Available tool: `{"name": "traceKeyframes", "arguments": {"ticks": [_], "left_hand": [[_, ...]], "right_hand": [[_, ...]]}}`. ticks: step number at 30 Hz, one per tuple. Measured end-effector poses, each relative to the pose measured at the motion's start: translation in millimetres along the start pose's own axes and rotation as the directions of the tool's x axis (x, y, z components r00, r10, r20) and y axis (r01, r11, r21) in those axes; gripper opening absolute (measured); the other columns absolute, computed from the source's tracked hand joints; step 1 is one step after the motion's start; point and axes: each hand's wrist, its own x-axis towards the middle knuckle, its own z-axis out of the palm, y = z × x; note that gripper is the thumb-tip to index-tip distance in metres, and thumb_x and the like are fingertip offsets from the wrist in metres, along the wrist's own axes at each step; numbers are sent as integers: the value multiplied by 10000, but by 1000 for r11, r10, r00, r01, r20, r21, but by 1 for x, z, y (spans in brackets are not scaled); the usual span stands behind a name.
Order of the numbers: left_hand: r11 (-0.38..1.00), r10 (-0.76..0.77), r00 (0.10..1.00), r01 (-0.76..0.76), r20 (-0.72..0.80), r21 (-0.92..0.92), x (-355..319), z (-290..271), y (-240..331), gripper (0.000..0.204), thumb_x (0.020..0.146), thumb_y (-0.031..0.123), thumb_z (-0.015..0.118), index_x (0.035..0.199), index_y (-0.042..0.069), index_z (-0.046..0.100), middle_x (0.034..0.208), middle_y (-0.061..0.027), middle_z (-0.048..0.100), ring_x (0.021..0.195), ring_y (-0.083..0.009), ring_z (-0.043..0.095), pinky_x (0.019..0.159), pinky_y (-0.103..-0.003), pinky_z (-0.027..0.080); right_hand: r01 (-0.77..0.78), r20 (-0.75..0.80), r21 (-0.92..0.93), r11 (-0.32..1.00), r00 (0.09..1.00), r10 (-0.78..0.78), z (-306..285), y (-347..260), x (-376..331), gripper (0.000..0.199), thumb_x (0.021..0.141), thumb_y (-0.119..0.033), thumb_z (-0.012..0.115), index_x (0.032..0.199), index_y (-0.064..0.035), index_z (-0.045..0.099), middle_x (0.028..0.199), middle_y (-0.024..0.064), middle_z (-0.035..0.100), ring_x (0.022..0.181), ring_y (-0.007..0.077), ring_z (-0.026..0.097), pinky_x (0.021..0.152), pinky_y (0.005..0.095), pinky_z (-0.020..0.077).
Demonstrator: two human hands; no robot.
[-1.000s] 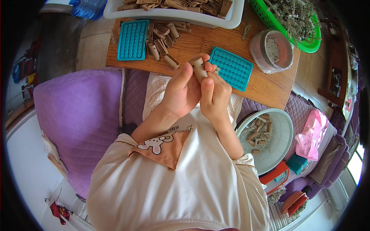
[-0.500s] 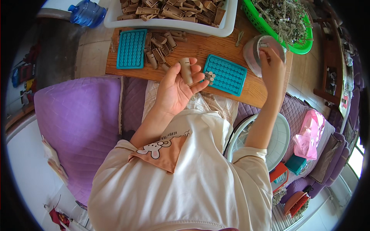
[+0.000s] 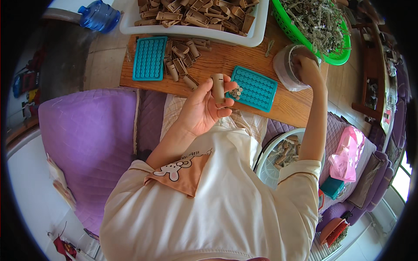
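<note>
Between the thumb and fingers of my left hand (image 3: pixel 201 109) stands a tan half-round plastic shell (image 3: pixel 217 89), roughly upright, with a small dark slot near its top. My right hand (image 3: pixel 308 69) reaches down into a round whitish tub (image 3: pixel 288 81) at the table's right side, and its fingertips are hidden inside. Just right of the shell, a few small silvery round discs (image 3: pixel 236 93) lie at the left edge of a teal tray with rows of round cups (image 3: pixel 256 89). More tan shells (image 3: pixel 180 58) lie loose on the table beyond my left hand.
A white bin (image 3: pixel 196 29) heaped with tan shells stands at the back. Beside the loose shells lies a second teal tray (image 3: pixel 149 58). A green basket (image 3: pixel 291 28) of tangled clear and metallic parts is at the far right. By my right elbow sits a pale round basin (image 3: pixel 265 167) holding tan pieces.
My right hand has gone from above the tub's rim down into it. My left hand has moved slightly right and nearer, turning the shell more upright. The basin's tan pieces now show.
</note>
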Motion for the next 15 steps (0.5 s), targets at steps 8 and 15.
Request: {"name": "traceKeyframes", "arguments": {"ticks": [8, 15], "left_hand": [[998, -42, 999, 43, -13, 48, 1, 2, -4, 333, 855, 299, 415, 1082, 56, 428, 1017, -84, 528, 755, -173, 576, 609, -297, 522], [996, -73, 997, 75, -29, 56, -2, 2, -4, 331, 852, 296, 420, 1083, 60, 433, 1011, -83, 528, 756, -160, 568, 598, -277, 517]], "right_hand": [[-71, -277, 334, 940, 946, 170, -17, -10, -21, 131, 716, -46, 539, 841, -13, 559, 697, 90, 586, 624, 160, 566, 570, 287, 440], [-116, -171, 553, 825, 953, 249, -25, -9, -33, 113, 722, -17, 518, 819, 31, 549, 709, 56, 574, 651, 99, 537, 556, 226, 438]]}}
